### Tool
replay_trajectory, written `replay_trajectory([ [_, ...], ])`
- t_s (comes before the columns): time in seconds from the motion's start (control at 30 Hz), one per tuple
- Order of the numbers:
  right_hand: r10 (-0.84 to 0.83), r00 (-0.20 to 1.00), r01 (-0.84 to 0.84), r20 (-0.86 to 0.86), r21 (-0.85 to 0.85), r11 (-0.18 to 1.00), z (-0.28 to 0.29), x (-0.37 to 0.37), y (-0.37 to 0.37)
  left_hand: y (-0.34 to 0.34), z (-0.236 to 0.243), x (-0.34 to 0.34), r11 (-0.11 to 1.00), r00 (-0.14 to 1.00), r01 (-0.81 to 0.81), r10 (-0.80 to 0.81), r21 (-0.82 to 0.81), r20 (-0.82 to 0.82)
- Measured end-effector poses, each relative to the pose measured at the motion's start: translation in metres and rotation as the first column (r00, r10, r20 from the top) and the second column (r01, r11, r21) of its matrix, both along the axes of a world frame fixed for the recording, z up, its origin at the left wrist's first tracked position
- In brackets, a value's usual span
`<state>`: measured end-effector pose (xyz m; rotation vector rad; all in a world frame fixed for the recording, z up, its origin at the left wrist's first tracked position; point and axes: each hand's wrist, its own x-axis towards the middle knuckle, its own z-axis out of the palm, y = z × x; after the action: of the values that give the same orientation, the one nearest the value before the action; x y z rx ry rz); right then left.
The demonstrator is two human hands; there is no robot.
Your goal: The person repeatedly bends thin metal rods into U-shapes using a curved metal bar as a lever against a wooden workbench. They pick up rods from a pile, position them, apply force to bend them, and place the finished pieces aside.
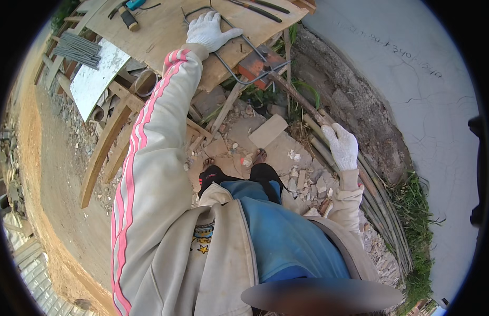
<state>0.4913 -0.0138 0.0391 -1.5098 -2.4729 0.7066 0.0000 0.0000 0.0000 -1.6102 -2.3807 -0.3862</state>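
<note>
My left hand (209, 32), in a white knitted glove, presses down on a grey metal rod bent into a long rectangular frame (231, 67) on a plywood board (155, 31). Its fingers curl over one side of the frame and the thumb reaches across to the other. The frame's near end sticks out past the board, over a rusty orange metal block (253, 67) at the corner. From there a long rusty bar (297, 96) slants down to the right. My right hand (340, 146), gloved too, is closed round the bar's lower end.
Pliers-like long-handled tools (260, 9) and a hammer (129, 20) lie on the board. Cut metal rods (78, 51) are heaped at far left. Rubble (302, 181) covers ground by my feet; poles (379, 200) lie along the grey wall (413, 105). A curved timber (105, 152) leans left.
</note>
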Motion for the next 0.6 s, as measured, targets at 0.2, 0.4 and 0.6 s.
replay_trajectory([
  [0.2, -0.174, 0.984, 0.176, -0.037, 0.075, 0.981, -0.004, -0.018, -0.061, 0.003, -0.002, -0.003, 0.998, 0.999, 0.033, -0.032, 0.056, -0.022],
  [0.4, -0.374, 0.927, 0.369, 0.004, 0.164, 0.915, 0.006, -0.064, -0.137, 0.001, 0.004, 0.004, 0.999, 0.998, 0.028, -0.026, -0.026, 0.049],
  [0.6, -0.599, 0.8, 0.564, 0.035, 0.293, 0.772, -0.003, -0.148, -0.217, 0.006, 0.005, 0.003, 0.999, 0.995, 0.031, -0.032, 0.015, 0.093],
])
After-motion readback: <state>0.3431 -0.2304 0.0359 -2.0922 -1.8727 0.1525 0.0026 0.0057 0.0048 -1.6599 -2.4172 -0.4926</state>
